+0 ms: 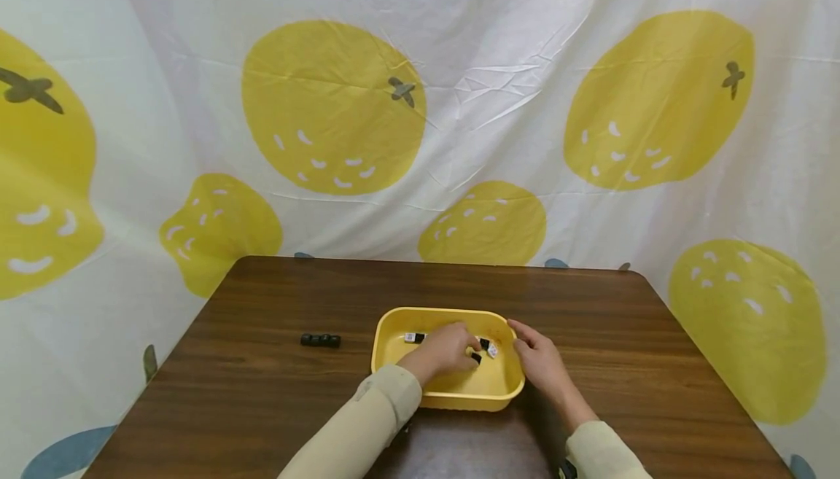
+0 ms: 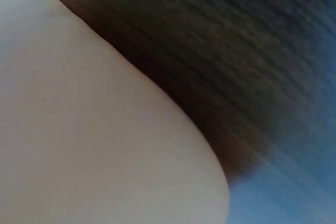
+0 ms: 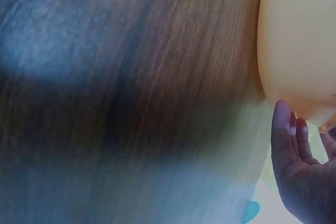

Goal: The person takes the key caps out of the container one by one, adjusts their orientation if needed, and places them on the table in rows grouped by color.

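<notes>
A yellow plastic tub stands on the brown table, with small black-and-white blocks inside. My left hand reaches down into it over the front rim. Its index finger and thumb pinch a small black block. Close to those fingers lies another block, black at one end and white at the other. A similar block sits left of the hand, partly covered by it. At the tub's right end, my right hand rests fairly straight fingers against the wall and rim. The left wrist view shows mostly blurred, pale skin.
Left of the tub, a short row of black blocks lies on the brown wooden table. A white cloth with yellow lemons hangs behind the table's far edge and around its sides.
</notes>
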{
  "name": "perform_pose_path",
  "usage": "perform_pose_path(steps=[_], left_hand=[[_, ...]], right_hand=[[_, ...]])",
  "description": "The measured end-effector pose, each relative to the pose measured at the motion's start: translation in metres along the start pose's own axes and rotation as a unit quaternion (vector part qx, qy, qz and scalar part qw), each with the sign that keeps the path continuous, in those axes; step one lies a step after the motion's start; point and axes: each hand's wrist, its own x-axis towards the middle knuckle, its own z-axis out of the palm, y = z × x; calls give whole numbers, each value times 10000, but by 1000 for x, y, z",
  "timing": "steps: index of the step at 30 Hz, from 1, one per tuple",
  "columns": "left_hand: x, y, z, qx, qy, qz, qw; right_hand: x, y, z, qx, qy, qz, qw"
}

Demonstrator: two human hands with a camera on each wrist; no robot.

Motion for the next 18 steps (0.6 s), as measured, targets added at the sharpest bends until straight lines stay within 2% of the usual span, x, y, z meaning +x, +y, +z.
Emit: perform_pose_path(steps=[8, 15, 18], left_hand=[[-5, -3, -4, 49, 80, 90, 9999], [-8, -5, -5, 40, -132, 104, 9999], [-9, -6, -4, 180, -190, 155, 9995]], right_hand=[[0, -1, -1, -5, 29, -10, 10000], [1, 1, 0, 57, -48, 54, 10000], [0, 0, 0, 83, -92, 81, 9999]])
